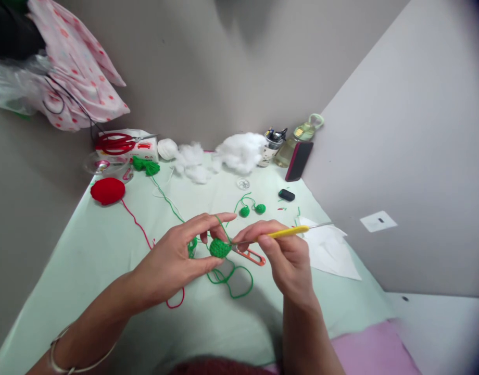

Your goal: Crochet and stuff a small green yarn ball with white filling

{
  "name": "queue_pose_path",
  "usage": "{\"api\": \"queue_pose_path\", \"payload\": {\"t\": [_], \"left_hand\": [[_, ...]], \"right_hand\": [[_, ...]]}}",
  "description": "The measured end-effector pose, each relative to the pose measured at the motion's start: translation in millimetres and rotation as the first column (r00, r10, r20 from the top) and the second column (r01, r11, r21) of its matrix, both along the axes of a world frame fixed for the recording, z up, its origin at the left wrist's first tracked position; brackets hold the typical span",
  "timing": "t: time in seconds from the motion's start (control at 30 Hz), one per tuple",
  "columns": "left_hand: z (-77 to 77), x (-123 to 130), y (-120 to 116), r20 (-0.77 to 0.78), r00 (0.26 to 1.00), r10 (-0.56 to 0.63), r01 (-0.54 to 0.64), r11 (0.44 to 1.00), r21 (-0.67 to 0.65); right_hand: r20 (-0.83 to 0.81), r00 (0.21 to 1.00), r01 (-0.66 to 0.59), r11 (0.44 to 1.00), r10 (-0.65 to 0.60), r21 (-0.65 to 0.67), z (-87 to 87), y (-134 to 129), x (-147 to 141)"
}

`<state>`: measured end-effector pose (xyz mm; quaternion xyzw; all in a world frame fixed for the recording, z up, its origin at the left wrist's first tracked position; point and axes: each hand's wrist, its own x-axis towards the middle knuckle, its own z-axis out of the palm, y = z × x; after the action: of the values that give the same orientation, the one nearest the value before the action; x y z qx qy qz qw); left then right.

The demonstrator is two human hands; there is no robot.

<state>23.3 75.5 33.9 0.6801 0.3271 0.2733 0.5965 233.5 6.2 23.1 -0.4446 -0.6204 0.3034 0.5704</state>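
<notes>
Between the thumb and fingers of my left hand (173, 255) is a small green crochet piece (220, 248). A strand of green yarn runs up from it over my raised index finger. My right hand (286, 255) grips a crochet hook with a yellow handle (288, 232), its metal tip at the edge of the green piece. Just below the hook lies an orange thread snipper (256, 257), partly behind my fingers. Loops of green yarn (239, 297) rest on the table under the work. More green yarn shows behind my left fingers, partly hidden.
Two small green crochet balls (252, 209) lie beyond my hands. A red yarn ball (108, 191) and a green yarn bundle (146, 165) are at left, near red scissors (116, 144). White stuffing (241, 152), a bottle (298, 143) and a phone (299, 161) line the back. White paper (329, 252) lies right.
</notes>
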Motion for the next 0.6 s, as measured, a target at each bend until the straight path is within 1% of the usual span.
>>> {"api": "queue_pose_path", "payload": {"t": [0.1,0.17,0.2,0.27,0.33,0.4,0.43,0.47,0.5,0.53,0.6], "left_hand": [[-0.4,0.7,-1.4,0.011,1.000,0.021,-0.021,1.000,-0.020],[-0.6,2.7,-3.2,0.026,0.997,0.069,-0.067,0.996,-0.053],[-1.0,4.2,-4.5,0.042,0.994,0.104,-0.101,0.992,-0.080],[-2.7,8.5,-8.3,0.083,0.980,0.179,-0.165,0.975,-0.149],[-5.7,13.9,-13.8,0.142,0.962,0.232,-0.200,0.956,-0.213],[-8.7,19.6,-19.8,0.222,0.941,0.255,-0.191,0.943,-0.273],[-9.7,22.0,-22.3,0.264,0.929,0.259,-0.167,0.931,-0.324],[-10.1,24.0,-24.1,0.307,0.916,0.258,-0.124,0.910,-0.396],[-9.9,25.3,-25.1,0.344,0.903,0.256,-0.068,0.878,-0.473],[-9.2,26.0,-25.1,0.377,0.891,0.251,-0.007,0.839,-0.544],[-7.1,25.2,-22.4,0.429,0.872,0.235,0.098,0.776,-0.624]], "right_hand": [[0.082,0.997,-0.003,0.998,-0.001,0.059,0.6,0.0,-1.2],[0.139,0.989,0.027,0.985,-0.051,0.171,-1.3,0.5,-5.4],[0.172,0.981,0.045,0.968,-0.090,0.247,-3.1,0.7,-8.2],[0.268,0.941,0.081,0.908,-0.205,0.410,-8.7,0.9,-14.1],[0.368,0.848,0.122,0.815,-0.382,0.566,-16.5,0.7,-19.2],[0.399,0.730,0.165,0.710,-0.555,0.685,-24.4,0.2,-22.7],[0.390,0.693,0.183,0.671,-0.606,0.718,-27.5,-0.1,-23.9],[0.373,0.685,0.199,0.654,-0.626,0.730,-29.3,-0.4,-24.7],[0.350,0.707,0.223,0.663,-0.614,0.715,-29.9,-0.6,-25.2],[0.313,0.754,0.251,0.693,-0.578,0.676,-29.0,-0.9,-25.5],[0.208,0.868,0.275,0.787,-0.450,0.553,-24.0,-1.4,-25.5]]}}
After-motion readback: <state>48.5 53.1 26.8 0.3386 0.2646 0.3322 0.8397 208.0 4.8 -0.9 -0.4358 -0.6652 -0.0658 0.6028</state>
